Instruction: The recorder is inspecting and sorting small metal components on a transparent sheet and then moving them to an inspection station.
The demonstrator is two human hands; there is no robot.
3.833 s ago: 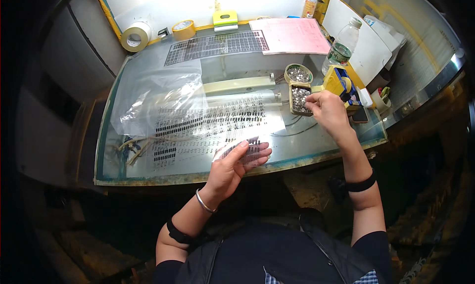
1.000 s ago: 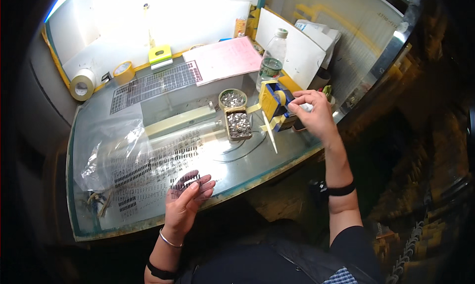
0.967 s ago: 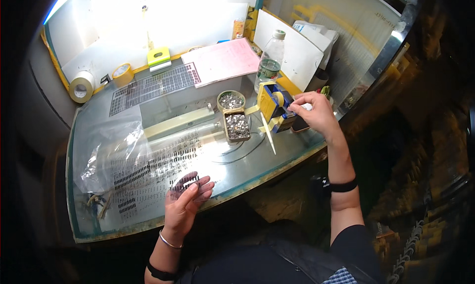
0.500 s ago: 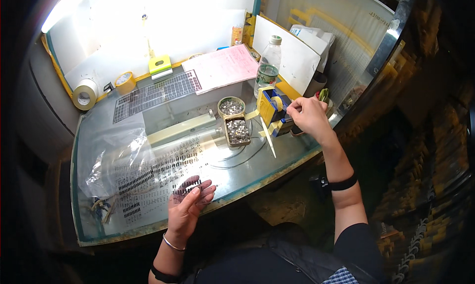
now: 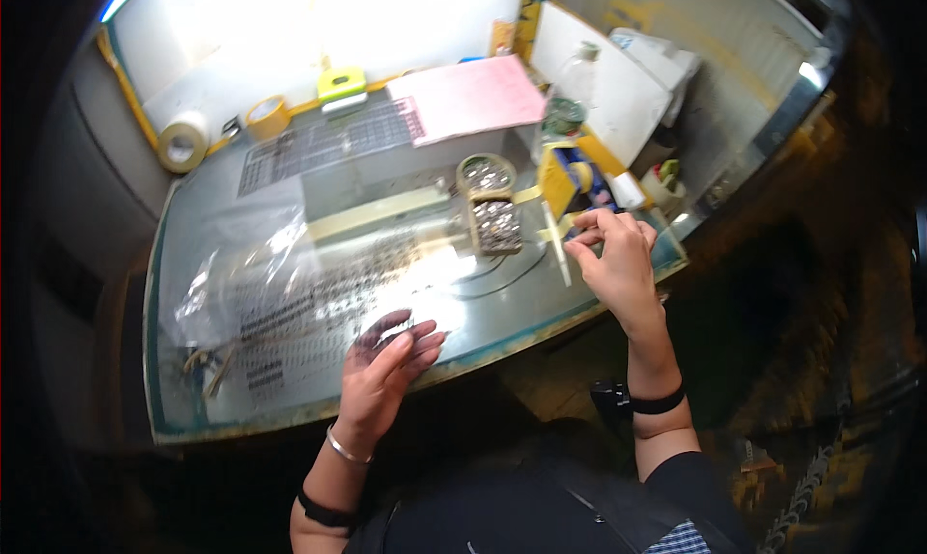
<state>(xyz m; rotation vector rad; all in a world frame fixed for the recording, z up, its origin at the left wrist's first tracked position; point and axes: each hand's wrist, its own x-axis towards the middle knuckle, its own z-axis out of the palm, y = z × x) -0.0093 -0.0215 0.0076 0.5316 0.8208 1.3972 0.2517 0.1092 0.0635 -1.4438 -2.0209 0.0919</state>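
Observation:
My left hand (image 5: pixel 384 369) rests near the front edge of the glass-topped table (image 5: pixel 290 400), fingers curled around a small dark flat piece. My right hand (image 5: pixel 610 255) hovers at the table's right end with thumb and fingers pinched together on something tiny that I cannot make out. It is just in front of a yellow and blue box (image 5: pixel 570 180) and beside a pale narrow strip (image 5: pixel 558 241). A small rectangular tray of little metal parts (image 5: pixel 497 226) and a round tin of similar parts (image 5: pixel 486 173) stand left of that hand.
A clear plastic bag (image 5: pixel 232 264) lies at the left. A dark gridded mat (image 5: pixel 328 141), a pink sheet (image 5: pixel 473 96), two tape rolls (image 5: pixel 183 141), a plastic bottle (image 5: pixel 565 105) and a white board (image 5: pixel 618 81) sit toward the back. The table edge drops off at the right.
My right hand has drawn back from the yellow box toward me and lowered over the table's right edge. The left hand stays at the front edge with the dark piece.

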